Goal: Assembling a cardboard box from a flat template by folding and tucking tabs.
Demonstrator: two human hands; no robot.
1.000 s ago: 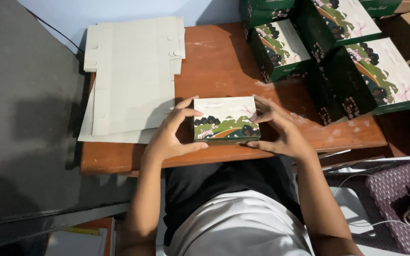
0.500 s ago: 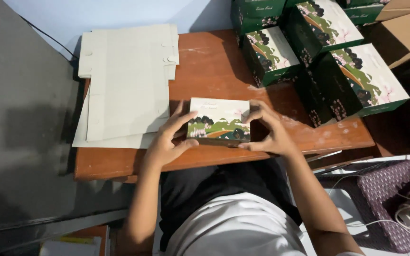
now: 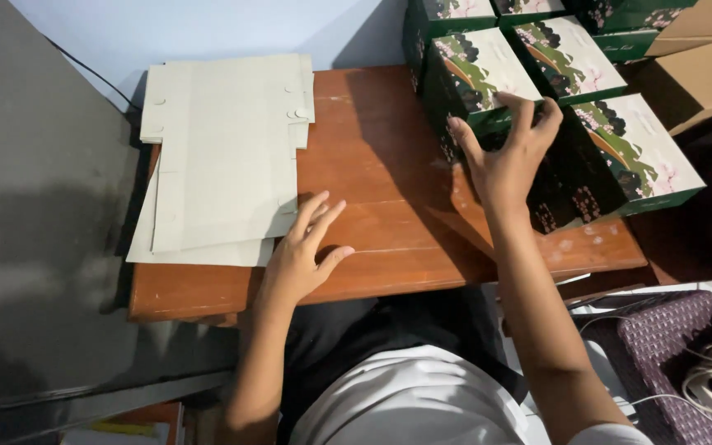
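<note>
A reddish wooden table stands against a pale blue wall.

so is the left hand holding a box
No, the left hand lies flat and empty on the table beside the flat cardboard sheets.

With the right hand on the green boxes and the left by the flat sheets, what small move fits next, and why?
Probably the left hand slides onto the top flat sheet to draw it toward the table's bare middle. It lies open, fingertips at the stack's edge, holding nothing. The right hand rests spread on a green box among the others.
</note>
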